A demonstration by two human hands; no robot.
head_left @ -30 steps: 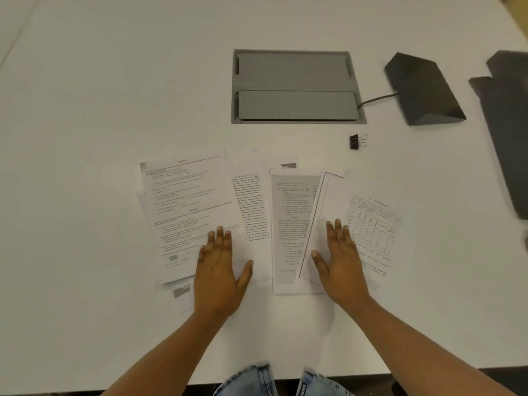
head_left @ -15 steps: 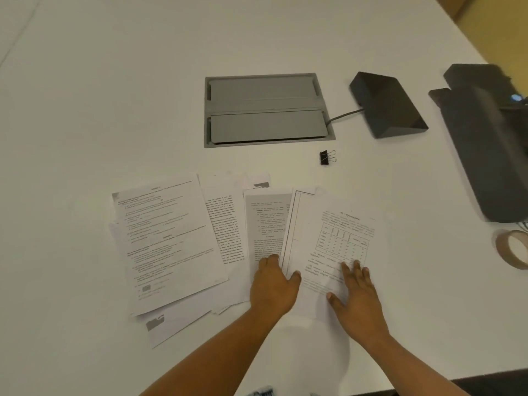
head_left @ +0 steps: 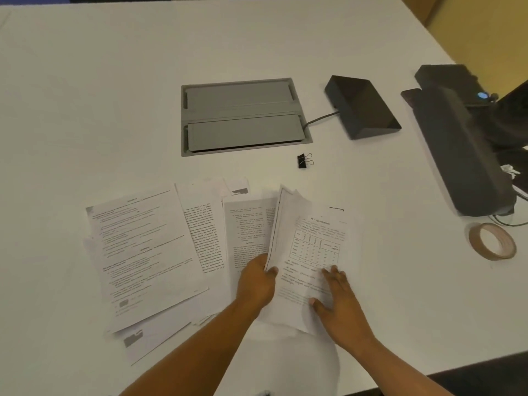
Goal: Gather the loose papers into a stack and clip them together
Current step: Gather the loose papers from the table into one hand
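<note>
binder clip (head_left: 304, 160): 1, black, apart above papers | printed papers (head_left: 143, 252): several, fanned overlapping on white table (head_left: 85, 110) | left hand (head_left: 257, 284): pinching table-printed bundle (head_left: 308, 247) edge | right hand (head_left: 340, 304): flat, open on it

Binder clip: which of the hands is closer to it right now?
Right, though only narrowly. The right hand lies flat on the table-printed sheet, below and slightly right of the binder clip. The left hand grips that sheet's left edge, below and further left.

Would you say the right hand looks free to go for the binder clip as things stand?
Probably yes. The binder clip lies alone on bare table beyond the papers, nothing blocking it. But the right hand is pressing flat on those papers and would have to let go first.
</note>
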